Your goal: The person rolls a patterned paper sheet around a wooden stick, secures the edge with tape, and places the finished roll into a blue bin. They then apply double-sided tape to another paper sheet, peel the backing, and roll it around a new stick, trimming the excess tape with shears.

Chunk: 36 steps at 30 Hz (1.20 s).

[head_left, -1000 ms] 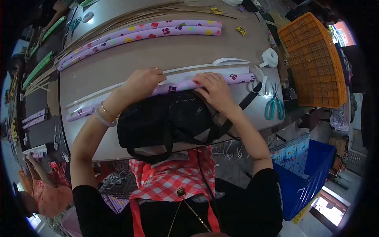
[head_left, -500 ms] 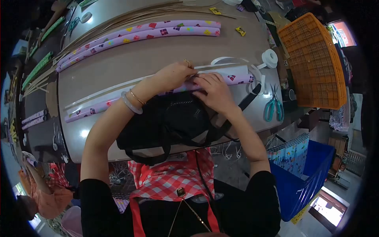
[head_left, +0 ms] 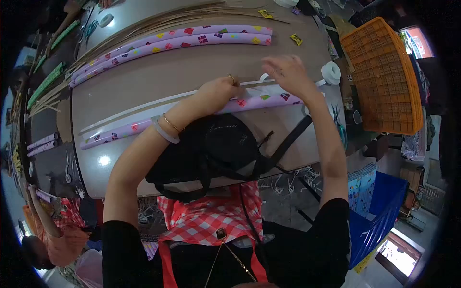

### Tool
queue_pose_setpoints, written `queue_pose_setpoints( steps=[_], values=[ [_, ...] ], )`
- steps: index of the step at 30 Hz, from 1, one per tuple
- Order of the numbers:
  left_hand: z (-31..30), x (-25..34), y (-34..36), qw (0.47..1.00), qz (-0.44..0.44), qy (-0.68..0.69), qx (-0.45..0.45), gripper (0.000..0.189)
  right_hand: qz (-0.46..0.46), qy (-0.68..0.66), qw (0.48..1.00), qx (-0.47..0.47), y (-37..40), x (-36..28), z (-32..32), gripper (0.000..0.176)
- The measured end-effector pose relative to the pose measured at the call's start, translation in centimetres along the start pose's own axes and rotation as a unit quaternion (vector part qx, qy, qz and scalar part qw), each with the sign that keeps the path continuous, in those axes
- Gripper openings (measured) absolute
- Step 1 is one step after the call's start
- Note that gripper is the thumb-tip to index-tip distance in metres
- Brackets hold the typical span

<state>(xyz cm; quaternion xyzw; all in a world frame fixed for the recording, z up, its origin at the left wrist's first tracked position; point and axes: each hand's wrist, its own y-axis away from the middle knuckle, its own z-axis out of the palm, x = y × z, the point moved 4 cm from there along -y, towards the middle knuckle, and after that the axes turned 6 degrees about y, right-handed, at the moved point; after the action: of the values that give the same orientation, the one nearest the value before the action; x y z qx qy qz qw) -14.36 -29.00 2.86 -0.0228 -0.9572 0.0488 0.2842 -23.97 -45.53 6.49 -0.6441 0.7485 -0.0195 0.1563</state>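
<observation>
A long lilac roll of patterned wrapping paper (head_left: 269, 100) lies across the table, with its white underside showing along the far edge. My left hand (head_left: 217, 95) rests on this edge near the middle, its fingers closed down on the paper; the fingertips are partly hidden. Raised above the right end of the roll, my right hand (head_left: 288, 74) has its fingers stretched out to the left. Under and beside it runs a white strip from the tape roll (head_left: 331, 73). A black bag (head_left: 206, 149) sits between my forearms, against the near side of the roll.
Two more lilac rolls (head_left: 192, 41) lie farther back beside thin brown strips (head_left: 158, 24). Teal scissors (head_left: 342, 132) are partly behind my right forearm. An orange crate (head_left: 382, 77) stands at right, a blue bin (head_left: 379, 211) below it. Another person (head_left: 62, 245) is at lower left.
My right hand has left the paper edge beside my left hand and moved up and right. My left hand stays nearly in place on the paper.
</observation>
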Motion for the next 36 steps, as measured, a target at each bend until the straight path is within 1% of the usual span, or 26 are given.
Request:
queue_pose_setpoints(
  steps=[1,3,4,6,7,9,10,12,15,19,21,24,28,30,33,36],
  values=[
    [0.0,-0.1,-0.1,1.000,-0.001,-0.001,0.001,0.027,-0.002,0.000,1.000,0.001,0.0,0.4,-0.2,0.026],
    [0.1,0.0,0.0,1.000,0.020,-0.004,0.004,0.028,0.031,-0.015,0.994,-0.108,0.2,1.1,0.2,0.026],
    [0.1,0.0,0.1,1.000,0.018,-0.002,0.004,0.028,0.030,-0.016,0.993,-0.110,0.2,1.2,-0.1,0.026],
    [0.3,-0.1,0.0,1.000,-0.012,0.000,-0.023,0.032,0.080,-0.001,0.991,-0.103,0.4,2.1,-0.7,0.024],
    [0.4,-0.2,0.0,1.000,-0.010,0.001,-0.023,0.032,0.081,-0.001,0.991,-0.103,0.6,2.2,-0.8,0.024],
    [0.1,0.0,0.1,1.000,0.016,-0.001,0.009,0.027,0.105,0.056,0.990,-0.077,1.0,2.7,-1.5,0.022],
    [0.1,0.2,0.0,1.000,0.017,-0.001,0.009,0.027,0.106,0.056,0.990,-0.076,1.2,3.1,-1.5,0.022],
    [0.2,0.1,0.0,1.000,-0.010,0.001,-0.016,0.025,0.093,0.039,0.993,-0.054,1.6,3.9,-1.3,0.021],
    [0.3,0.0,0.1,1.000,0.005,-0.002,-0.009,0.025,0.098,0.066,0.992,-0.036,2.1,4.9,-1.2,0.021],
    [0.2,0.1,0.1,1.000,0.002,-0.004,-0.007,0.024,0.118,0.072,0.989,-0.049,2.6,6.0,-1.3,0.021],
    [0.3,0.1,0.2,0.999,-0.013,-0.011,-0.031,0.040,0.118,0.079,0.989,-0.046,3.0,6.1,-1.5,0.020],
    [0.4,0.1,0.1,0.999,-0.018,-0.014,-0.040,0.041,0.144,0.098,0.984,-0.047,3.5,6.6,-1.6,0.018],
    [0.3,0.1,0.1,0.999,-0.015,-0.019,-0.036,0.041,0.148,0.089,0.985,-0.023,3.9,7.3,-1.7,0.018],
    [0.1,0.3,0.2,0.999,-0.013,-0.002,-0.029,0.039,0.137,0.134,0.981,0.007,4.0,7.4,-2.2,0.019],
    [-0.1,0.5,0.2,0.999,-0.020,-0.011,-0.032,0.035,0.141,0.144,0.979,0.028,4.4,8.0,-2.5,0.018],
    [0.1,0.3,0.2,1.000,0.001,-0.006,-0.015,0.031,0.156,0.163,0.974,0.024,4.6,8.4,-2.9,0.016]
  ],
)
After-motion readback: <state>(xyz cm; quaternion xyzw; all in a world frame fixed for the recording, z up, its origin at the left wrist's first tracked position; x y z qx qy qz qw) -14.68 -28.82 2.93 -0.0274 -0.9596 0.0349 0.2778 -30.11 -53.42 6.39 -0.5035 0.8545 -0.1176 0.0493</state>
